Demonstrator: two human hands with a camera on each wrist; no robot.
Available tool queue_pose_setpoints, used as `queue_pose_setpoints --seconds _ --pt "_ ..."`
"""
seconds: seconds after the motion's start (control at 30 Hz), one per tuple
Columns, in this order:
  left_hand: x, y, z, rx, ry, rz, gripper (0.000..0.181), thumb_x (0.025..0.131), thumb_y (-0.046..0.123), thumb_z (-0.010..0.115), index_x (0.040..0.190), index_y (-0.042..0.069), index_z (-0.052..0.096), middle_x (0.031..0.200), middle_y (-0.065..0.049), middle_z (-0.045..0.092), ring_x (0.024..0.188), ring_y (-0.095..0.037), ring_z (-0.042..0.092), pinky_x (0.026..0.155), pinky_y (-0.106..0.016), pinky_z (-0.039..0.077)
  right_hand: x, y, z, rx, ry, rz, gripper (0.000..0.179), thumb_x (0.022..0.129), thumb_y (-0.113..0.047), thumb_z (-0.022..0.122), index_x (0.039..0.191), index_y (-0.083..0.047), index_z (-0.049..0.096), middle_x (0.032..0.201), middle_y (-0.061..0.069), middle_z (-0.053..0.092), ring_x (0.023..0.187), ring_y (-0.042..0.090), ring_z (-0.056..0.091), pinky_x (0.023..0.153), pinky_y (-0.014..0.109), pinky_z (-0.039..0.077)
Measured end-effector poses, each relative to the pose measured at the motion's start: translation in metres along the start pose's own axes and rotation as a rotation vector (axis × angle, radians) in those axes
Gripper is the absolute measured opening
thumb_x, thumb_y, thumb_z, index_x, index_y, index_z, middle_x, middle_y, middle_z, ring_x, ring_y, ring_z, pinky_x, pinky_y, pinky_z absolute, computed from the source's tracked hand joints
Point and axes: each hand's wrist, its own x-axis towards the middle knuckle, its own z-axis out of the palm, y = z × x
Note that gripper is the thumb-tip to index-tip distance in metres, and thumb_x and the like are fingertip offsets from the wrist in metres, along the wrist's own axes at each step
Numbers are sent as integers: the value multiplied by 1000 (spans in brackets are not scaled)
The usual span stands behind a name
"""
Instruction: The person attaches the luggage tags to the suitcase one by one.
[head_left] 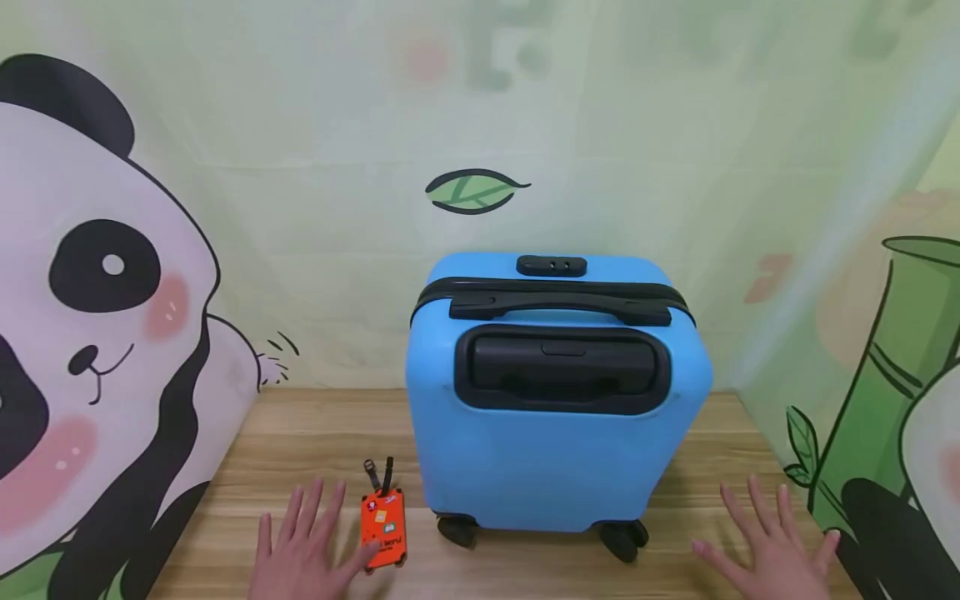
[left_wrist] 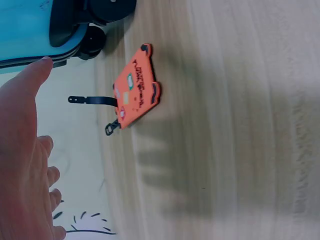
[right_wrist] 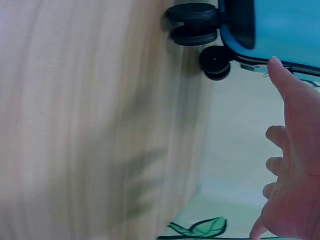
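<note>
A blue suitcase (head_left: 540, 467) stands upright on its black wheels (head_left: 619, 540), its black carry handle (head_left: 558, 308) and recessed pull handle facing up and front. To its left an orange luggage tag (head_left: 382, 521) lies flat, its black strap (left_wrist: 92, 100) unbuckled. My left hand (head_left: 303, 550) hovers with fingers spread beside the tag; in the head view its thumb overlaps the tag's lower edge. On the other side, my right hand (head_left: 776, 550) is held over the table, fingers spread, apart from the suitcase. Neither hand holds anything.
The wood-grain table (head_left: 315, 433) carries both things. Behind it hangs a pale green cloth backdrop (head_left: 322, 208) printed with a panda, a leaf and bamboo. The backdrop also closes in the left and right sides.
</note>
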Motion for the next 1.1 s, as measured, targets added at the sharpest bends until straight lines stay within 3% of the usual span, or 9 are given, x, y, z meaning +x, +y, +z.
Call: queue_pose_setpoints --seconds 0.2,0.4,0.57,0.83,1.1 --pt "3 4 -12 44 93 39 108 90 87 55 166 12 40 170 -26 32 156 -54 25 120 -83 8 1 -18 -36 75 40 -79 96 102 -64 61 170 -8 22 173 33 3 154 63 -13 94 98 -13" --pt "10 9 -23 42 58 30 110 92 87 50 168 10 33 173 -28 23 158 -56 16 120 -82 2 0 -42 -89 135 121 -176 94 106 -53 63 173 -15 9 175 29 -5 156 56 -19 97 95 -17" --pt "13 12 -24 24 35 38 109 94 86 48 169 10 28 174 -26 16 159 -55 11 121 -80 1 0 -65 -128 146 244 -271 92 105 -43 68 173 -17 12 176 27 0 159 53 -14 99 93 -18" --pt "22 15 -3 -25 13 29 109 93 84 53 168 7 32 172 -29 23 158 -56 17 121 -82 6 4 -107 -180 212 393 -490 94 98 -29 79 172 -21 22 179 13 9 165 41 -6 110 84 -21" --pt "28 20 24 -31 -22 -1 114 88 86 58 165 5 37 170 -29 30 155 -55 27 120 -82 14 17 -158 -205 207 403 -595 96 95 -34 82 172 -27 24 180 6 14 167 31 0 123 76 -11"
